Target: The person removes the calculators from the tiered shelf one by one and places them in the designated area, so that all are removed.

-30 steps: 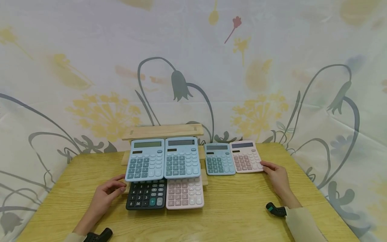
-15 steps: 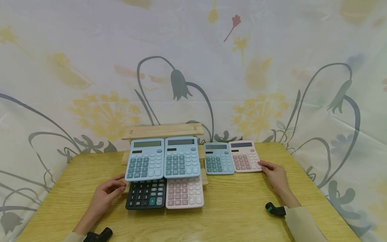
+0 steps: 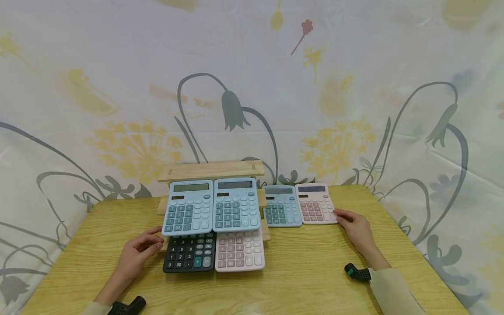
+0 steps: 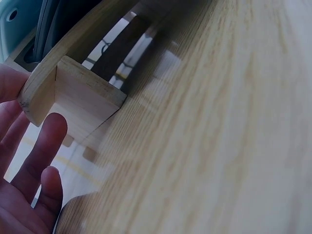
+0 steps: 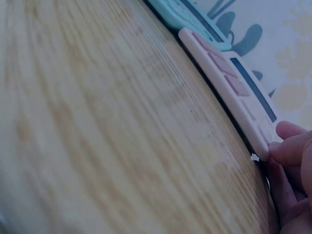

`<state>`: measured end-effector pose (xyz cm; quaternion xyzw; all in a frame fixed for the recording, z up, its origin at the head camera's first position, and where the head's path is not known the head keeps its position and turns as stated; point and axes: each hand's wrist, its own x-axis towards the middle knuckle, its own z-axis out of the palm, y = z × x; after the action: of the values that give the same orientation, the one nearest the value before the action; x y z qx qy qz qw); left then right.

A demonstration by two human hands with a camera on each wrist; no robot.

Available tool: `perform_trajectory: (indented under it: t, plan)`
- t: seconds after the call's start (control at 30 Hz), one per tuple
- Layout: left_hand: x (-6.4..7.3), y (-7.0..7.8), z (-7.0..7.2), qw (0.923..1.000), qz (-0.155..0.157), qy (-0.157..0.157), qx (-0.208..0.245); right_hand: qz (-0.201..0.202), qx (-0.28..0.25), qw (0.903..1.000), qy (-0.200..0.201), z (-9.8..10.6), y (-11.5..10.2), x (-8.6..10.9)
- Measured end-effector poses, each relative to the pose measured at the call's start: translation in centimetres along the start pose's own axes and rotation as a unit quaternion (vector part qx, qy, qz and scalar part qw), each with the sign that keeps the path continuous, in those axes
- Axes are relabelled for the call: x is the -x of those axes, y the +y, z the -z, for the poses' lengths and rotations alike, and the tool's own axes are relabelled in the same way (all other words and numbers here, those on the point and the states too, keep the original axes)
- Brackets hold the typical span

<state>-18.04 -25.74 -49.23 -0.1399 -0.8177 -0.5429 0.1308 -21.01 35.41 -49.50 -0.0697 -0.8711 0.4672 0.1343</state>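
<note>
My right hand touches the right edge of a pink calculator with its fingertips. The right wrist view shows those fingertips at the corner of the pink calculator. Left of it, side by side, lies a blue calculator, its left edge by the rack. My left hand rests its fingers against the left end of a wooden rack, fingers loosely bent; up close, a finger meets the rack's wooden rail.
The rack carries two blue calculators above, with a black calculator and a pink calculator lower in front. Everything stands on a yellow wood-grain table. A flower-printed cloth hangs behind.
The pink calculator and the blue one beside it have slid left toward the rack, with my right hand moving along. My left hand stays at the rack's end.
</note>
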Motion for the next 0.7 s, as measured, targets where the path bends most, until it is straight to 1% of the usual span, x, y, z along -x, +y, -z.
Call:
perform_trajectory:
  t: [0.13,0.33,0.47,0.6,0.7]
  plan:
    - [0.02,0.02,0.03,1.0000,0.000,0.000,0.002,-0.006,0.000,1.0000,0.005,-0.12,-0.11,0.12]
    - [0.09,-0.06,-0.03,1.0000,-0.004,-0.001,0.000,-0.015,-0.023,0.9993,0.025,-0.13,-0.32,0.30]
    - [0.13,-0.06,-0.05,1.0000,-0.007,-0.003,0.001,-0.030,-0.039,0.9982,0.034,-0.04,-0.45,0.43]
    - [0.06,0.06,0.00,1.0000,-0.009,-0.001,0.003,-0.049,-0.090,0.9938,0.045,0.19,-0.72,0.52]
    - [-0.02,0.13,0.02,1.0000,-0.009,-0.001,0.001,-0.062,-0.148,0.9858,0.051,0.43,-0.92,0.49]
